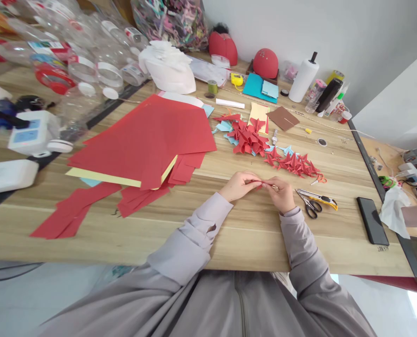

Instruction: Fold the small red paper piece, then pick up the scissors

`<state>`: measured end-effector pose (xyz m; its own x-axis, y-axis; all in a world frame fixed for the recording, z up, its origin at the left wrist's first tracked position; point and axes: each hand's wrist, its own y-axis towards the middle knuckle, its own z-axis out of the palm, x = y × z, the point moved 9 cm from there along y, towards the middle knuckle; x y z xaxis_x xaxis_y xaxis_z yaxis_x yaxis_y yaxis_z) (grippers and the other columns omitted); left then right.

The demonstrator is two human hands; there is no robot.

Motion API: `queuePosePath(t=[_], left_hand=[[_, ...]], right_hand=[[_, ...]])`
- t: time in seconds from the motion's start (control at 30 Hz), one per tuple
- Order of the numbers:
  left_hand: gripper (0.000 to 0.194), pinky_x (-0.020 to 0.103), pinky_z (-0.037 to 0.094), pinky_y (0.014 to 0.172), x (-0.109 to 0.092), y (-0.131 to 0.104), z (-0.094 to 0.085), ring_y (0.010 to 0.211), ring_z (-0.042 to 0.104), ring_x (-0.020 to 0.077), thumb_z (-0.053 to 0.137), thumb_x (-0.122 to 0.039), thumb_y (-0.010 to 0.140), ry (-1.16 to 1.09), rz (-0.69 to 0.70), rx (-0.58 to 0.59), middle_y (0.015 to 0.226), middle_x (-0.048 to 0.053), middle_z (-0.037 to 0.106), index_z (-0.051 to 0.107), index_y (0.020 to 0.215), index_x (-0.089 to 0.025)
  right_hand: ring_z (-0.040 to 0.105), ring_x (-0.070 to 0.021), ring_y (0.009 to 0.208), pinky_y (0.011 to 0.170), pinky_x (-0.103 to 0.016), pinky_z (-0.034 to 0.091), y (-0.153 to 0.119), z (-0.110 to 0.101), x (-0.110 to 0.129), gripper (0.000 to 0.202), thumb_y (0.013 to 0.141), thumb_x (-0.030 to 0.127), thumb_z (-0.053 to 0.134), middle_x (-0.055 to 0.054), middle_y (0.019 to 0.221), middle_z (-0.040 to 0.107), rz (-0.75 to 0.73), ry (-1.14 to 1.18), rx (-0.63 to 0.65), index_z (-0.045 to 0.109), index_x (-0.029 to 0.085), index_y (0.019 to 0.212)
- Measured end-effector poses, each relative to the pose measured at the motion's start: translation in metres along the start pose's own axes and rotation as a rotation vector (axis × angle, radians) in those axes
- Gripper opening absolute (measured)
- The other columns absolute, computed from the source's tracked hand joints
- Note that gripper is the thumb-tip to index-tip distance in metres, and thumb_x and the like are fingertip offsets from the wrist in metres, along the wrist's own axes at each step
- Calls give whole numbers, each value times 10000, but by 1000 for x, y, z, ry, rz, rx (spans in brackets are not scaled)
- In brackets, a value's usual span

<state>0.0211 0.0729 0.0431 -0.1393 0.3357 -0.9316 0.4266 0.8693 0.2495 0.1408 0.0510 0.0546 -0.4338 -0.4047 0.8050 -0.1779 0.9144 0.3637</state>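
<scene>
bare table [250,229] near, scissors [309,205] perhaps blocking right

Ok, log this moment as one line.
left hand: pinching red paper piece | right hand: pinching same | scissors: beside right hand, untouched

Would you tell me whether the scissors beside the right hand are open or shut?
Shut: the scissors lie flat on the table, blades together, near the right hand.
</scene>
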Motion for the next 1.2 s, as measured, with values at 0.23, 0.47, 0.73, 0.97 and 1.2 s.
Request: queuePosePath(t=[0.23,0.47,0.73,0.97,1.2], left_hand=[[163,280,483,703,-1,-1,-6,728,604,158,631,-292,746,-4,43,-72,762,71,666,691,710,-144],[179,296,466,735,-6,-1,-6,714,591,162,638,-294,742,100,92,-95,683,54,661,666,621,-164],[165,293,476,780,0,-1,-11,798,616,172,643,-323,728,18,6,-136,780,55,682,692,707,-167],[161,290,469,789,1,-1,-8,804,614,169,609,-297,752,15,-2,-94,798,57,679,682,723,-156],[165,268,477,714,0,-1,-5,729,612,153,602,-279,757,8,-1,-73,750,51,678,679,683,-153]], right_hand=[[602,-189,879,791,-333,493,0,9,16,187,877,266,480,-87,915,640,-149,-141,82,644,209,946],[566,-199,754,706,-334,459,-2,14,18,213,886,225,415,-81,765,613,-207,-276,93,608,193,803],[573,-188,764,715,-323,461,0,9,13,214,897,266,414,-66,783,605,-145,-178,76,606,205,824],[591,-182,745,710,-315,468,-1,10,13,168,867,296,503,-56,773,637,-137,-172,87,637,208,814],[596,-172,686,696,-309,467,-1,10,13,224,872,287,503,-43,704,660,-146,-154,109,679,215,753]])
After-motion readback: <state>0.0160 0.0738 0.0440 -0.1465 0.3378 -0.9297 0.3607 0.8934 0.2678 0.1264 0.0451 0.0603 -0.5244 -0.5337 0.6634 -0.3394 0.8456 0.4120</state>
